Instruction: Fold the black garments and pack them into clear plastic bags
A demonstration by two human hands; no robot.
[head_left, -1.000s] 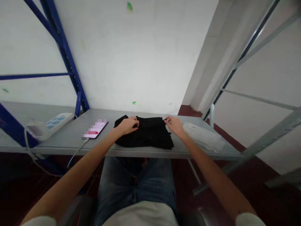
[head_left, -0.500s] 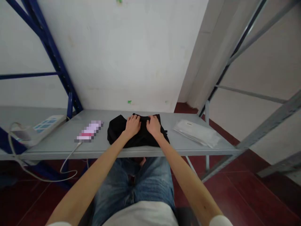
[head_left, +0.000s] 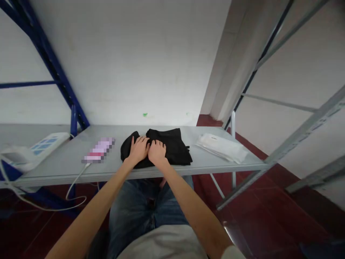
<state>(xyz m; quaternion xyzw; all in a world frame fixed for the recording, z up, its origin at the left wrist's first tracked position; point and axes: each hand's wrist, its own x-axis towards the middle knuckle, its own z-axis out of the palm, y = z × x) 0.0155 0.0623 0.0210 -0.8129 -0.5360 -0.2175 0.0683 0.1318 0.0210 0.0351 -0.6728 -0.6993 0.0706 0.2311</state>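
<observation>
A folded black cloth garment [head_left: 176, 144] lies on the grey shelf near its front edge, its left end bunched into a rounded lump. My left hand [head_left: 138, 150] rests on the left part with its fingers spread over the fabric. Close beside it, my right hand [head_left: 157, 151] presses on the middle of the cloth, its fingers slightly bent and apart. The two hands nearly touch. Both palms are hidden from view.
A white plastic bag [head_left: 222, 147] lies to the right on the shelf [head_left: 198, 166]. On the left are a blurred-out phone [head_left: 99, 150] with a white cable [head_left: 77, 183] and a white power strip [head_left: 50, 145]. Blue posts [head_left: 58, 72] and grey posts [head_left: 296, 136] flank the shelf.
My right hand has moved left across the garment, next to my left hand. My left hand has shifted slightly left and nearer. The right part of the cloth now lies uncovered.
</observation>
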